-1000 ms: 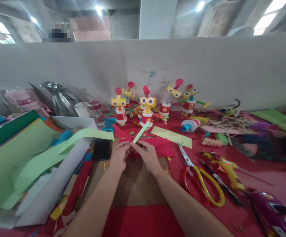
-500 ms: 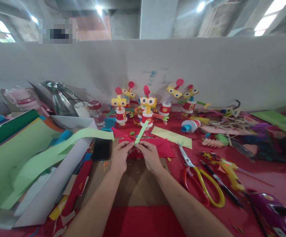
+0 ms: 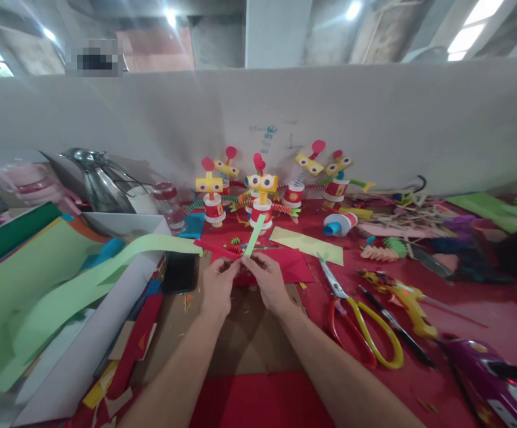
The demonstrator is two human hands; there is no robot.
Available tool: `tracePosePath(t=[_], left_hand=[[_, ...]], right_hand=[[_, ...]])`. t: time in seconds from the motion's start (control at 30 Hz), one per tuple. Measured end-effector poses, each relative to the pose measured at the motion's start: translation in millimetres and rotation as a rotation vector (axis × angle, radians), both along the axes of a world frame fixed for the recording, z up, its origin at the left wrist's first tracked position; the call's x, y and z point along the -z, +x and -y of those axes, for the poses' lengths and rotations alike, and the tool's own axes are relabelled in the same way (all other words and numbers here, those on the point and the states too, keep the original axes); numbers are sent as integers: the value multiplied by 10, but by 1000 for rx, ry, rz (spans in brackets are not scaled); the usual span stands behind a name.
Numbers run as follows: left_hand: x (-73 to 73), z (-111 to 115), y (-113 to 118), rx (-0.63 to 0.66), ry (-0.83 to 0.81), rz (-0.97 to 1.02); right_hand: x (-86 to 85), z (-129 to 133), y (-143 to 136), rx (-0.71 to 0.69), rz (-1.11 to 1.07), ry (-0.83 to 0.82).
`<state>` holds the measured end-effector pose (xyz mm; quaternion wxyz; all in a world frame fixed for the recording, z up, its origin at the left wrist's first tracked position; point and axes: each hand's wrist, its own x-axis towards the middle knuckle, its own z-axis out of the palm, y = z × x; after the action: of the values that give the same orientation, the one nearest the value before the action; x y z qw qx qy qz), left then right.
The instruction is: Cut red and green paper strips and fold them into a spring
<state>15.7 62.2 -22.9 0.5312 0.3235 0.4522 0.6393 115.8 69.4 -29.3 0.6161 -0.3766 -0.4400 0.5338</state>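
Both hands pinch the near end of a narrow light-green paper strip [image 3: 254,236], whose free end points up and away. My left hand [image 3: 218,285] grips it from the left side with closed fingers. From the right, my right hand [image 3: 267,279] closes on the same end, its fingertips nearly meeting the left ones. Beneath and just beyond the fingers lies red paper [image 3: 291,266], over a brown cardboard sheet [image 3: 249,339]. A pale yellow paper piece [image 3: 307,245] rests beyond my right hand. Small paper springs [image 3: 232,245] lie past my left fingertips.
Scissors [image 3: 338,288], a black pen [image 3: 396,327], a yellow glue gun [image 3: 414,303] and a purple device [image 3: 490,374] lie on the right. A white box [image 3: 102,309] with coloured paper stands left, by a phone [image 3: 180,273]. Several paper-cup figures [image 3: 260,211] line the back wall.
The whole view has shifted slightly, so the scene sits a little further left. Both hands keep their pinch on the green strip, with hardly any movement.
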Motion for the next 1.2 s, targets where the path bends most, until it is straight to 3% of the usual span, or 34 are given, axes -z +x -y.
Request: tracePosePath(t=[0.3,0.5,0.97,1.2], left_hand=[[-109,40,48,27,-69,180],[-133,53,60,25,-93,188],[-64,27,33,91,-73,176],[-5,-6,1,108,-33,142]], right_hand=[[51,-19,-1,49,-3,6],[38,-16,-7,59,-11,4],[42,-34,25,71,27,-29],[74,-40,45,62,145,3]])
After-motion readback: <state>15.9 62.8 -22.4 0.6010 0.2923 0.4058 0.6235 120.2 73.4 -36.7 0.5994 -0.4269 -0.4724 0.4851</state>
